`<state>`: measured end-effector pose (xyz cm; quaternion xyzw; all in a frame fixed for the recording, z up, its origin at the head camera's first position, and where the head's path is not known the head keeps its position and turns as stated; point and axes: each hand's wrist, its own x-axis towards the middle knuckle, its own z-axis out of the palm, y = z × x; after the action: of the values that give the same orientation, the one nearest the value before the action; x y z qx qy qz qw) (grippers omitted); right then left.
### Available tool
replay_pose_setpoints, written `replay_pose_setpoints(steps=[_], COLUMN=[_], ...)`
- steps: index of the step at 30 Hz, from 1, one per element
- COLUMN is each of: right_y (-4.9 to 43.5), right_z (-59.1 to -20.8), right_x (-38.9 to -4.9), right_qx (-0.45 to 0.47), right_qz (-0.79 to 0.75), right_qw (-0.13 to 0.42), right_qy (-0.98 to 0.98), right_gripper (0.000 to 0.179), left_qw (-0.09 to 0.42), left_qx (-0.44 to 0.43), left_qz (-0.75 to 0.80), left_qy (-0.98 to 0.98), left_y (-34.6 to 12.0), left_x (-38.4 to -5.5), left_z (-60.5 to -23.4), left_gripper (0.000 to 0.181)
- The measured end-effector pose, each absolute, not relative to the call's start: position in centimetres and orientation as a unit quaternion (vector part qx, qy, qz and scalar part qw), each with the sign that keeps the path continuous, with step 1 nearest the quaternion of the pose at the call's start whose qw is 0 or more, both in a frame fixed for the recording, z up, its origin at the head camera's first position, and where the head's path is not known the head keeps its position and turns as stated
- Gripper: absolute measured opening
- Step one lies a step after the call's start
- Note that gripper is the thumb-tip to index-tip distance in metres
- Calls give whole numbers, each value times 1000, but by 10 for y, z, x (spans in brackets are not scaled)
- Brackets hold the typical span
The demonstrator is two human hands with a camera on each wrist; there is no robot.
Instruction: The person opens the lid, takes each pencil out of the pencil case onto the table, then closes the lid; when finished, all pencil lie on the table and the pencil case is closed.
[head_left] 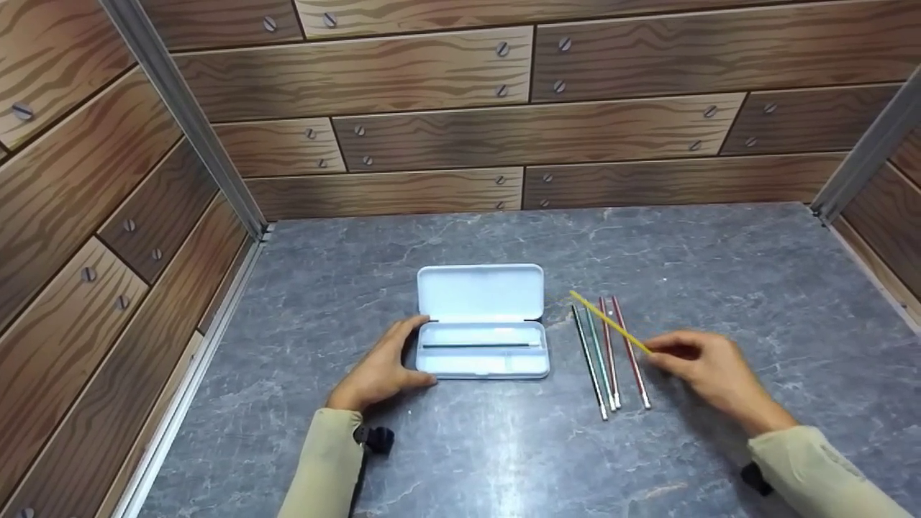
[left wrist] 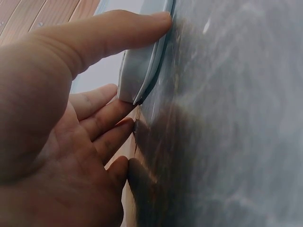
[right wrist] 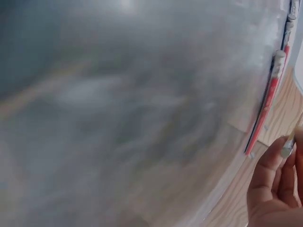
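Note:
A pale blue pencil case (head_left: 480,375) lies with its lid (head_left: 480,293) raised. Inside it rests one dark green pencil (head_left: 478,345). My left hand (head_left: 381,367) holds the case by its left end, thumb at the front corner and fingers at the back. The left wrist view shows the thumb (left wrist: 118,30) along the case's side (left wrist: 135,71). With thumb and fingertips my right hand (head_left: 709,367) pinches a yellow pencil (head_left: 608,320) by one end. It slants up over several pencils on the table, among them a red pencil (head_left: 632,352) and a dark pencil (head_left: 590,363).
A grey marbled table (head_left: 288,446) carries everything. Wood-patterned walls (head_left: 432,79) stand at the back and both sides, joined by metal corner posts (head_left: 194,122). The loose pencils lie between the case and my right hand.

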<state>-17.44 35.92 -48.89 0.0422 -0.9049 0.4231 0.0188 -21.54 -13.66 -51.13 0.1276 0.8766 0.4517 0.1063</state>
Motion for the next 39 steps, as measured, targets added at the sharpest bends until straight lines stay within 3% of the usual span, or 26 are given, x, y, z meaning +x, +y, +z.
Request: replay_pose_setpoints(steps=[10, 25, 39], right_y=[374, 339, 332], right_z=[-489, -483, -488], right_x=[-165, -161, -162], right_qx=[-32, -42, -38], right_qz=[342, 305, 302], right_qw=[78, 34, 36], right_qy=[-936, -951, -952], right_gripper=[23, 28, 28], left_qw=[118, 107, 120], left_qx=[116, 127, 119], left_qz=[452, 448, 445], left_qy=[877, 879, 879], left_y=[-136, -137, -138], left_x=[-215, -215, -214], left_z=[-510, -512, -510], left_gripper=[104, 102, 104])
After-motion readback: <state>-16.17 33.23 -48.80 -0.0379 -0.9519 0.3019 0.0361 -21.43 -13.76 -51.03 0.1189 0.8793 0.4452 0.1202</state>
